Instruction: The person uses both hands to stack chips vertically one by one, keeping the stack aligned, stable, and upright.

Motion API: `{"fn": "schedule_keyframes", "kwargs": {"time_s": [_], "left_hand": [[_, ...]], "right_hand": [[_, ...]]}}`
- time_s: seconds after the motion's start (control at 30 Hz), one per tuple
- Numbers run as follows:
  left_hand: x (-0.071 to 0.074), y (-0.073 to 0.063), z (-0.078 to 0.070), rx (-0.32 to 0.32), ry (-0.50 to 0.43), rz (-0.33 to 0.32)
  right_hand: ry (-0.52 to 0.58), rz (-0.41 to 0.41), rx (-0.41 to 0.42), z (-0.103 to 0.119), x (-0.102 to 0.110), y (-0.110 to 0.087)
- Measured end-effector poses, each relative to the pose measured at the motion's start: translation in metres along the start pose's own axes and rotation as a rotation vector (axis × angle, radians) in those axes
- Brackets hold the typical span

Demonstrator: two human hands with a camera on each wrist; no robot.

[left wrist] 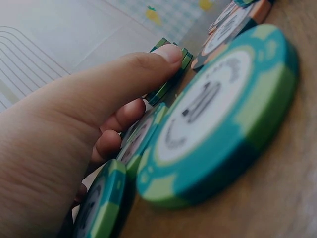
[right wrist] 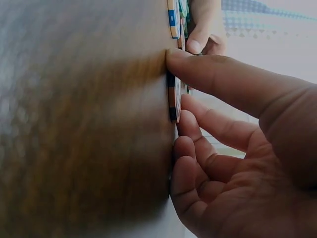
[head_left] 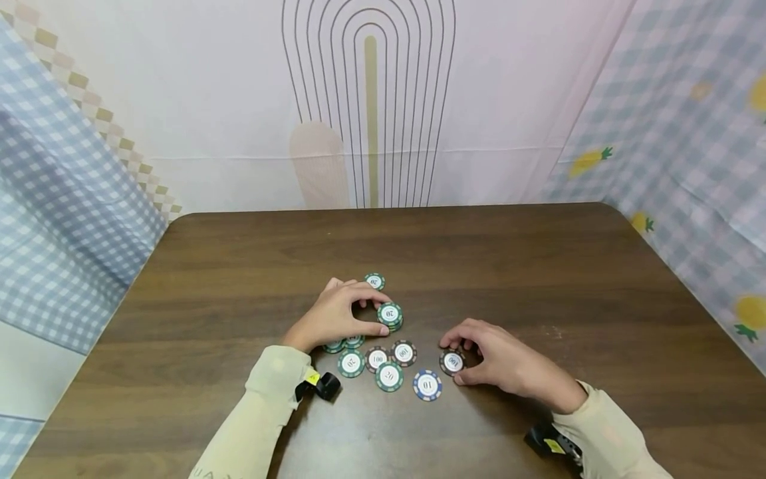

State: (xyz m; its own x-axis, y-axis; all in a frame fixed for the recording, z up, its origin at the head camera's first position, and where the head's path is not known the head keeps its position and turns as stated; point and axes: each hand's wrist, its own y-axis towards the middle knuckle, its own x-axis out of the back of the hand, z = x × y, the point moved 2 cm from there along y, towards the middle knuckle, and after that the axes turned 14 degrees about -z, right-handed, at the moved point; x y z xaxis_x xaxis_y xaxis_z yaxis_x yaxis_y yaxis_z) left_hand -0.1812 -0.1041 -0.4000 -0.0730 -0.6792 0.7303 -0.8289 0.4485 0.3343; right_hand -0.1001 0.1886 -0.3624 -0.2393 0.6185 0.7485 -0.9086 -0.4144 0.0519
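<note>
Between thumb and fingers, my left hand point(head_left: 338, 313) grips a small stack of green poker chips point(head_left: 390, 315) marked 20. The thumb lies along the stack's near side in the left wrist view. My right hand point(head_left: 503, 356) holds a black poker chip point(head_left: 452, 362) marked 100 by its edges, flat at the tabletop. Thumb and fingertips sit on opposite sides of that black chip point(right wrist: 174, 99) in the right wrist view. Close to the left wrist camera lies a large-looking green chip point(left wrist: 208, 114).
Loose chips lie between the hands: a blue one point(head_left: 427, 385) marked 10, two brownish ones point(head_left: 404, 352) marked 100, and green ones point(head_left: 351, 363). Another green chip point(head_left: 374, 281) lies beyond the left hand. The wooden table point(head_left: 239, 253) meets patterned cloth behind.
</note>
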Motion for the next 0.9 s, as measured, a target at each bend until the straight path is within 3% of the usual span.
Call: {"fn": "schedule_keyframes", "kwargs": {"time_s": [0.37, 0.9], "left_hand": [[0.0006, 0.008, -0.0032, -0.028, 0.019, 0.01], [0.0018, -0.0009, 0.0003, -0.001, 0.017, 0.006]], "right_hand": [[-0.152, -0.041, 0.119, 0.0029, -0.0025, -0.0029], [-0.068, -0.081, 0.168, -0.0037, -0.0001, -0.0013]]}}
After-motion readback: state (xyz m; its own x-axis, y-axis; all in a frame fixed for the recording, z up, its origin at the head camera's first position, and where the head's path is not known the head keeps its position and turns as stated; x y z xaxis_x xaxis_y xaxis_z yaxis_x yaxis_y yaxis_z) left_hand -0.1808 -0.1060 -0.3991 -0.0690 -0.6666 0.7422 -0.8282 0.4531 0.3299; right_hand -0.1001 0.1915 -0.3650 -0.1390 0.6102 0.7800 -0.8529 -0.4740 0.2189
